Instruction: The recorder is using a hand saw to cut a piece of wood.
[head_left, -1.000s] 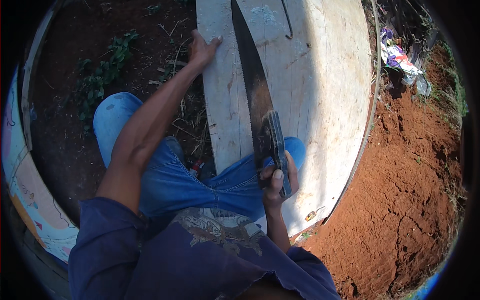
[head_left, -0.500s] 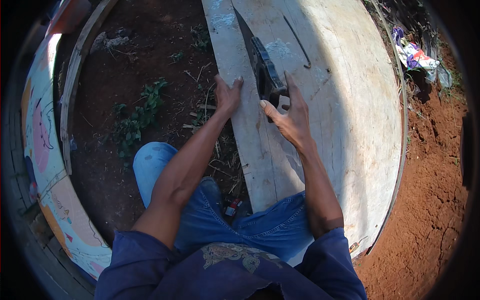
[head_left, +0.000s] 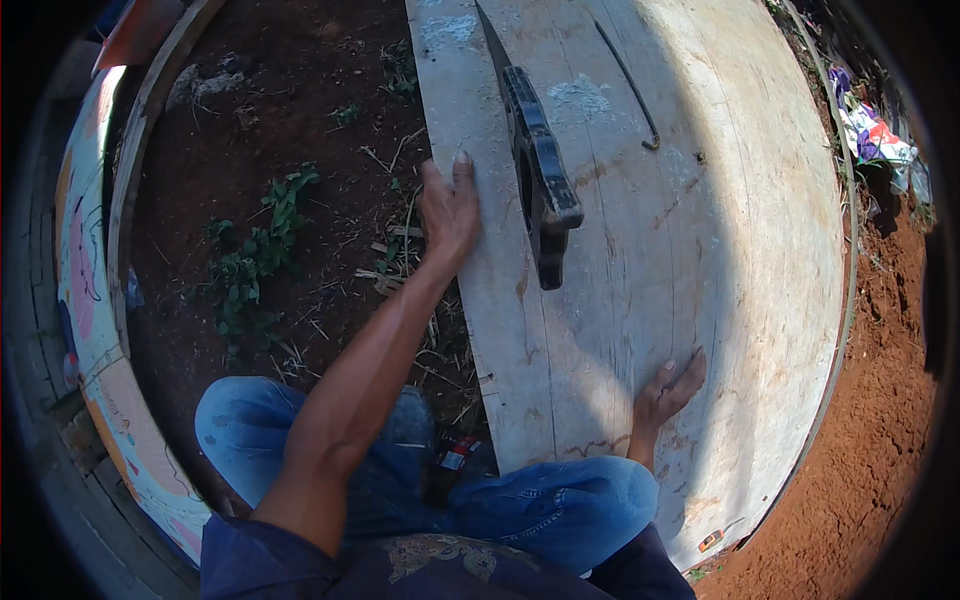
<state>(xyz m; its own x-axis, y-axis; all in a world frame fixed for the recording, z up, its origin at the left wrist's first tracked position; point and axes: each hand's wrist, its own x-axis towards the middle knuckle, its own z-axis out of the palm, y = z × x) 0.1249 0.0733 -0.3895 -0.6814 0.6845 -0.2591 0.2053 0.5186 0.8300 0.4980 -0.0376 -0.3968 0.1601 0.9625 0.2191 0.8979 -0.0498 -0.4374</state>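
Note:
A handsaw with a black handle stands on edge at the large wooden board, its blade pointing away from me; I cannot tell how deep the blade sits in the wood. No hand touches the saw. My left hand grips the board's left edge, thumb on top and the other fingers partly hidden at the side. Near my right knee, my right hand rests on the board with its fingers apart and nothing in it. Right of the saw lies a thin bent metal rod.
A small orange-and-black tool lies at the board's near right corner. Dark soil with a green plant borders the left side, beside a curved-looking wooden strip and a painted panel. Crumpled plastic wrappers lie beyond the right edge.
My right hand has let go of the saw handle and moved nearer to me, onto the board. The saw stays standing. My left hand keeps to the board's edge.

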